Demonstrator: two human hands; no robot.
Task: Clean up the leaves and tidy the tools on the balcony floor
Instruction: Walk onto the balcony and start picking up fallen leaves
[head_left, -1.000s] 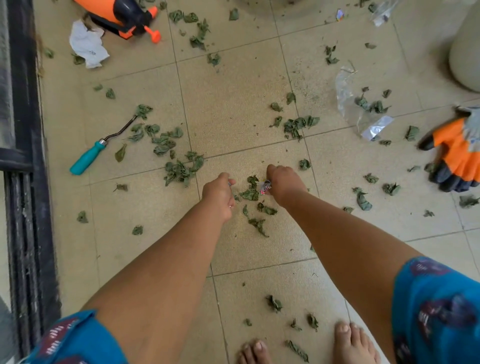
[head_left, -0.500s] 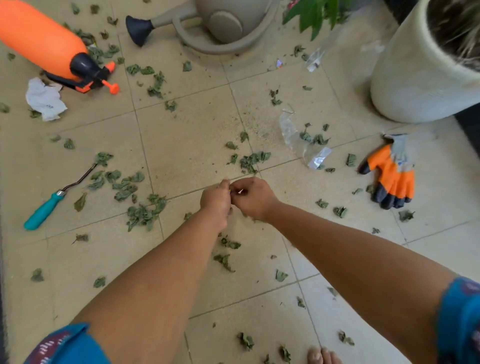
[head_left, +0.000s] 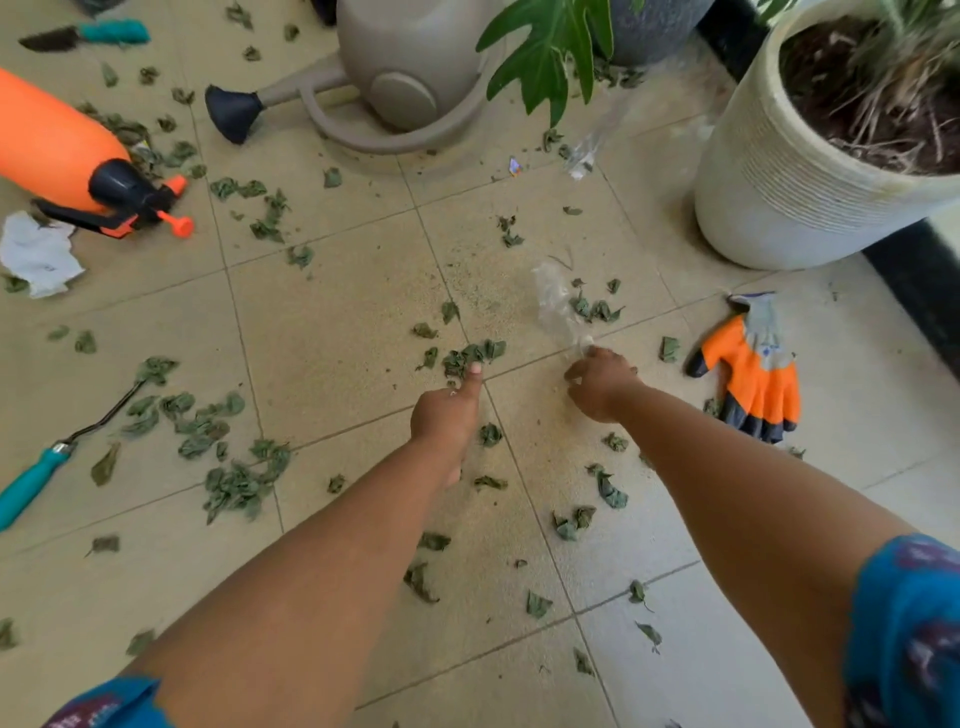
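The hands have parted. The right hand (head_left: 600, 382) now pinches the clear plastic bag (head_left: 553, 306) at its near corner; the left hand (head_left: 447, 415), curled, thumb out, touches a leaf clump (head_left: 475, 353). Bagging leaves likely begins.

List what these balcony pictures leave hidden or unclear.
- Left hand, head view: the palm faces away, so anything held is hidden.
- Right hand, head view: its fingertips at the clear plastic bag are blurred; grip uncertain.
- Orange sprayer: cut off by the left edge.
- White pot: cut off by the right edge.
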